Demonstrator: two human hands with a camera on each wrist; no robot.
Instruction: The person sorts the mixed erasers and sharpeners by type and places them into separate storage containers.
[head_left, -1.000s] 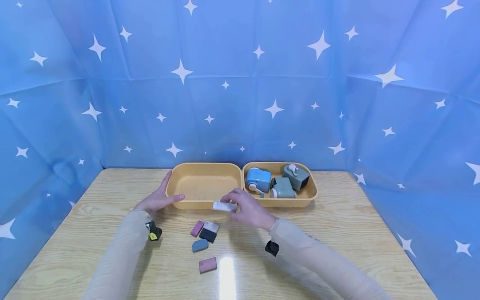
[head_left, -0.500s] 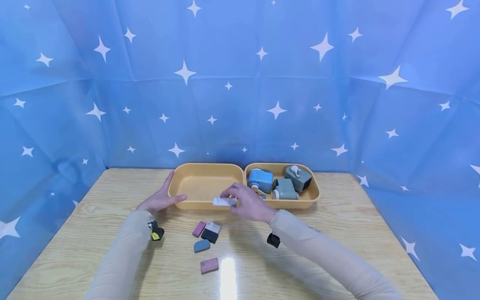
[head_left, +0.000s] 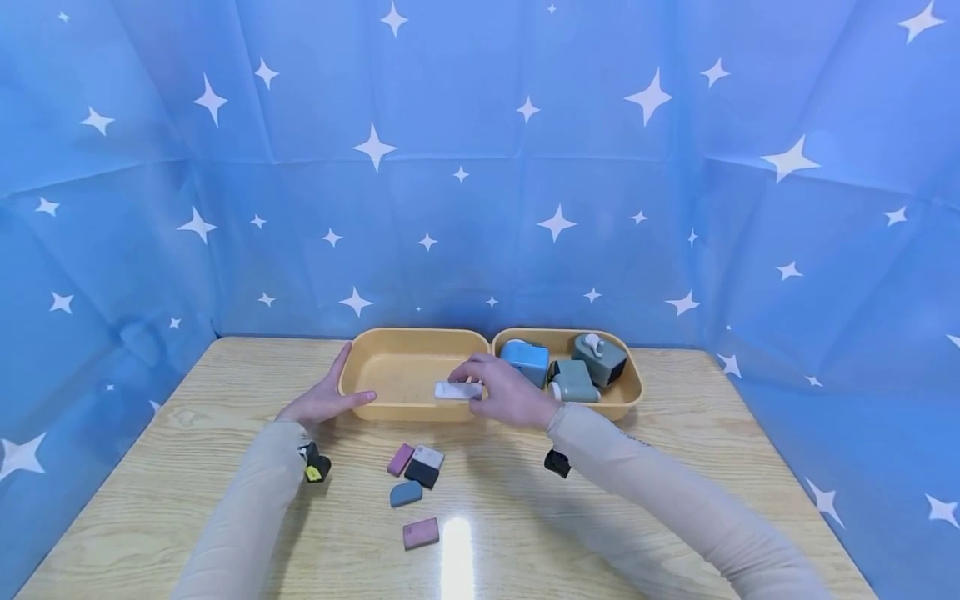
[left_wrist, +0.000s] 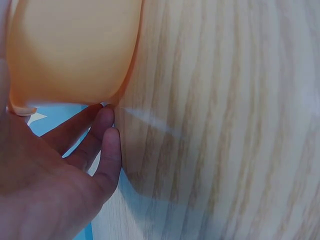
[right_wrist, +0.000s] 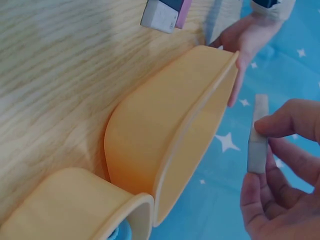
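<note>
My right hand (head_left: 513, 393) pinches a slim white eraser (head_left: 458, 390) between thumb and fingertips, over the front rim of the left yellow bin (head_left: 412, 412). In the right wrist view the eraser (right_wrist: 257, 135) is held beside that bin's rim, gripped from its side and lower end. My left hand (head_left: 324, 402) grips the left end of the same bin, thumb at the front rim and fingers round the end wall. The left wrist view shows the fingertips (left_wrist: 107, 117) against the bin's lower corner.
A second yellow bin (head_left: 613, 411) adjoins on the right, holding a blue crank pencil sharpener (head_left: 527, 362) and two grey-green ones (head_left: 600, 360). Nearer on the table lie a magenta eraser (head_left: 401, 459), a white-and-black one (head_left: 425, 467), a blue one (head_left: 406, 493) and a pink one (head_left: 421, 533).
My right hand has moved slightly forward and up with the white eraser, from the bin's front edge to over its rim. My left hand stays on the bin.
</note>
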